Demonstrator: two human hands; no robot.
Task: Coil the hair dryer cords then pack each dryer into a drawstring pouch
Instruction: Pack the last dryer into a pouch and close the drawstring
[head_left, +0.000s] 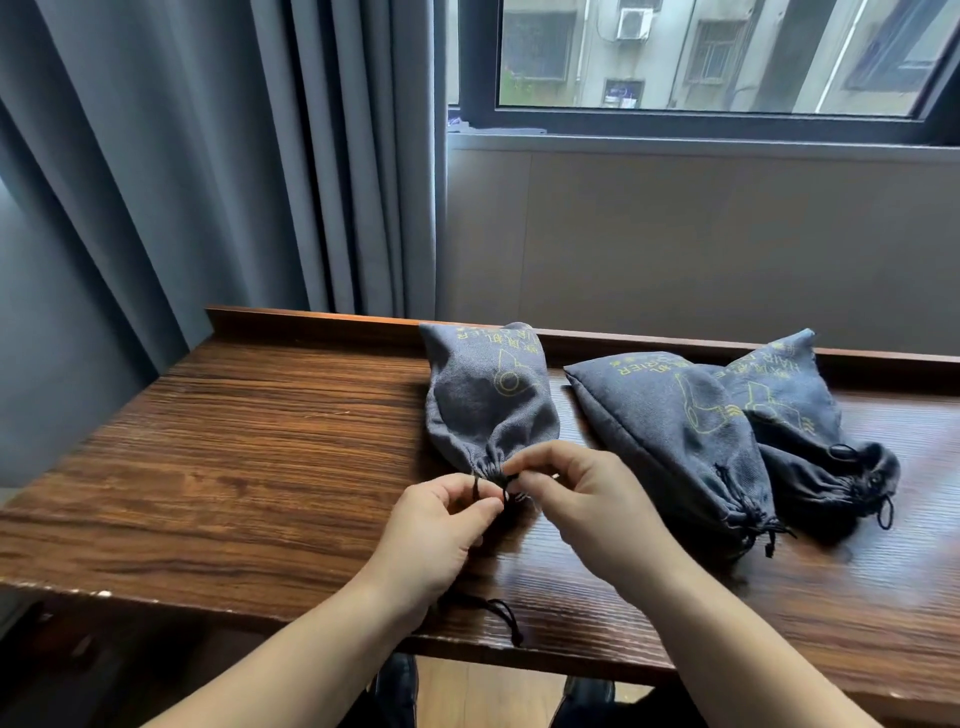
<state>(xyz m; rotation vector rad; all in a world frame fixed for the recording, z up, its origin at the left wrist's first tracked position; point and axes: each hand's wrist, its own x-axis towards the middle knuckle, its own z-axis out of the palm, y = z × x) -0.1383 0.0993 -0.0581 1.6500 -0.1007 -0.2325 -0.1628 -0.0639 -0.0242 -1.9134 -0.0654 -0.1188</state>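
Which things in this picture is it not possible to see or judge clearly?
- Head view: what is inside the three pouches, left, middle and right; the cloth hides it.
- Whether the left pouch's cord is knotted: the left hand and right hand pinch and cover it.
- The yellow print is upside down and too small to read fully.

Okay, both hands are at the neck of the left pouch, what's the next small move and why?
Probably pull the cord ends apart to finish cinching or knotting. The left pouch is bulging and its neck is already gathered, and the left hand and right hand both pinch cord there. The two pouches on the right lie already closed.
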